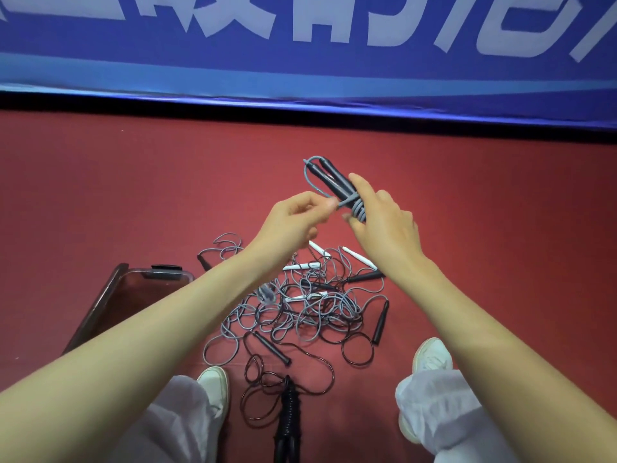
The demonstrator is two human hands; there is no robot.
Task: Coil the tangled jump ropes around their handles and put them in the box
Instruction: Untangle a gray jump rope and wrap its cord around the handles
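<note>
My right hand [384, 218] grips a pair of black handles [335, 178] held together, with grey rope [359, 212] wound round them in a few turns. My left hand [297, 217] pinches the free end of that grey rope just left of the handles. Both hands are raised above the red floor. Below them lies a tangled pile of jump ropes [300, 309], grey and black cords with black and white handles. A clear plastic box [113, 302] with a dark rim stands at the left, partly behind my left forearm.
A black rope coiled on its handles [288, 416] lies between my feet, with loose loops beside it. My white shoes [215, 389] and pale trouser legs frame the pile. A blue banner [300, 61] runs along the far edge of the floor.
</note>
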